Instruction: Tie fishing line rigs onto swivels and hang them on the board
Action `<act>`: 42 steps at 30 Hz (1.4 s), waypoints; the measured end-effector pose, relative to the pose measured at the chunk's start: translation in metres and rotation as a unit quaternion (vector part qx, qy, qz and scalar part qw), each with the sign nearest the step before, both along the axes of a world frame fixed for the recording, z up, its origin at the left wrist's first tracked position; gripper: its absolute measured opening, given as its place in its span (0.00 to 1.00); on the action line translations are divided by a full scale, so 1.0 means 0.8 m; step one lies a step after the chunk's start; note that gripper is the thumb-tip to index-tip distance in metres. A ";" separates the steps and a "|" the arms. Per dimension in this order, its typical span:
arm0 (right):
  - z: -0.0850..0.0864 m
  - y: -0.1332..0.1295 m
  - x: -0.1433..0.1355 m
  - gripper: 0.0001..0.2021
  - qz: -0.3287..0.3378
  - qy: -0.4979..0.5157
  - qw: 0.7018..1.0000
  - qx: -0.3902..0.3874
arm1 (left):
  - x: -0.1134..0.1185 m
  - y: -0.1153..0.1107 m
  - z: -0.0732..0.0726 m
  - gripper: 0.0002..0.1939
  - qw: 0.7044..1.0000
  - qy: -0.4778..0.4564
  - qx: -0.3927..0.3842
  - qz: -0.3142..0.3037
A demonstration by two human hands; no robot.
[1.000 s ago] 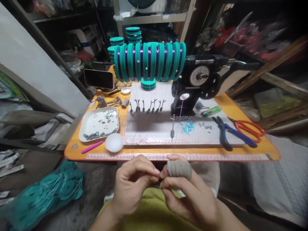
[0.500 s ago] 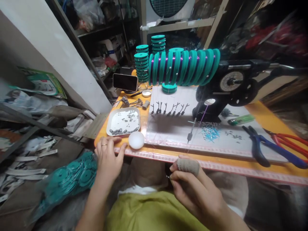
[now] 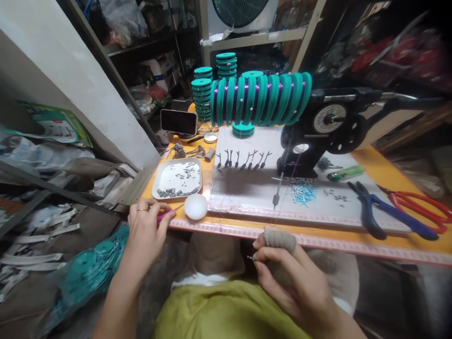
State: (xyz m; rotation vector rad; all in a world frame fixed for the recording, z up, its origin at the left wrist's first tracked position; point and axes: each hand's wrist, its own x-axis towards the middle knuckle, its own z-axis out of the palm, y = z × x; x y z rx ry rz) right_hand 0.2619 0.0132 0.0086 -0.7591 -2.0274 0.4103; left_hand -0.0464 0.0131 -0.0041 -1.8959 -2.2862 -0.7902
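My left hand (image 3: pixel 148 225) rests at the table's front left edge, its thumb and fingers closed on a slim pink-handled tool (image 3: pixel 165 215). The tool's thin tip points toward a round white dome-like piece (image 3: pixel 196 207) just to the right. In front of the table edge, my right hand (image 3: pixel 282 259) pinches a small shiny metal piece (image 3: pixel 250 257), mostly hidden by the fingers. A grey cloth sleeve (image 3: pixel 280 239) covers one of that hand's fingers. Above it, a dark weight-like piece on a stem (image 3: pixel 276 198) appears near a fine line.
A white tray (image 3: pixel 157 176) holds small grey pieces. Green spools with purple line (image 3: pixel 261 99) sit on a black winder (image 3: pixel 300 155). Blue-handled pliers (image 3: pixel 402 216), red-handled scissors (image 3: pixel 420 202), a green cutter (image 3: pixel 346 173) and blue-white bits (image 3: pixel 302 193) lie right. A phone (image 3: pixel 179 122) stands behind.
My left hand has gone from spread fingers to a grip on the pink-handled tool. My right hand keeps its pinch. The whole view has shifted slightly.
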 end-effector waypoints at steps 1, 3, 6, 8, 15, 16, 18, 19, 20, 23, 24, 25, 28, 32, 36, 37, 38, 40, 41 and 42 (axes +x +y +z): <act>0.000 0.000 0.000 0.08 -0.003 0.011 1.000 -0.010 | 0.001 -0.003 0.001 0.13 1.000 -0.010 0.001 -0.001; 0.000 0.000 0.000 0.08 -0.012 0.034 0.999 -0.034 | 0.011 -0.015 0.004 0.12 0.999 -0.037 0.015 0.011; -0.004 -0.001 -0.002 0.07 -0.031 0.070 0.994 -0.072 | 0.054 -0.042 0.008 0.11 0.975 -0.203 0.077 0.036; -0.008 -0.003 -0.004 0.06 -0.038 0.103 0.988 -0.109 | 0.098 -0.058 0.007 0.12 0.935 -0.347 0.044 -0.058; -0.009 -0.010 -0.010 0.03 -0.042 0.273 0.933 -0.232 | 0.199 -0.062 -0.016 0.14 0.789 -0.568 -0.045 -0.230; -0.008 -0.011 -0.010 0.03 -0.043 0.290 0.925 -0.241 | 0.201 -0.060 -0.019 0.14 0.780 -0.576 -0.050 -0.237; -0.004 -0.010 -0.009 0.02 -0.039 0.309 0.917 -0.249 | 0.201 -0.059 -0.022 0.16 0.771 -0.584 -0.059 -0.246; -0.003 -0.010 -0.008 0.02 -0.038 0.312 0.916 -0.251 | 0.200 -0.060 -0.022 0.16 0.771 -0.583 -0.062 -0.249; -0.002 -0.010 -0.007 0.02 -0.038 0.312 0.915 -0.253 | 0.200 -0.060 -0.023 0.16 0.773 -0.580 -0.064 -0.250; -0.002 -0.008 -0.005 0.01 -0.035 0.308 0.914 -0.264 | 0.199 -0.061 -0.021 0.16 0.786 -0.566 -0.058 -0.243; -0.002 -0.008 -0.004 0.01 -0.035 0.305 0.913 -0.268 | 0.199 -0.061 -0.020 0.16 0.791 -0.560 -0.056 -0.239; -0.002 -0.008 -0.004 0.01 -0.033 0.303 0.913 -0.270 | 0.199 -0.060 -0.020 0.16 0.795 -0.556 -0.054 -0.238; -0.002 -0.007 -0.003 0.02 -0.021 0.300 0.914 -0.272 | 0.199 -0.059 -0.019 0.16 0.797 -0.552 -0.049 -0.240; -0.001 -0.007 -0.002 0.01 -0.010 0.300 0.908 -0.292 | 0.198 -0.059 -0.023 0.15 0.800 -0.548 -0.047 -0.241; 0.003 -0.005 0.002 0.02 -0.015 0.211 0.939 -0.270 | 0.197 -0.061 -0.025 0.14 0.814 -0.534 -0.024 -0.226; 0.005 -0.004 0.003 0.03 -0.019 0.168 0.953 -0.252 | 0.197 -0.060 -0.023 0.13 0.815 -0.533 -0.018 -0.225; 0.007 -0.003 0.005 0.03 -0.022 0.125 0.965 -0.230 | 0.197 -0.059 -0.020 0.14 0.813 -0.534 -0.014 -0.231; 0.011 -0.003 0.007 0.05 -0.004 0.052 0.980 -0.190 | 0.195 -0.057 -0.009 0.13 0.806 -0.537 -0.015 -0.249; 0.014 -0.002 0.008 0.06 0.018 0.026 0.984 -0.175 | 0.194 -0.056 -0.003 0.11 0.804 -0.534 -0.016 -0.262; 0.016 -0.001 0.008 0.07 0.046 0.005 0.986 -0.157 | 0.192 -0.055 0.002 0.10 0.804 -0.525 -0.011 -0.278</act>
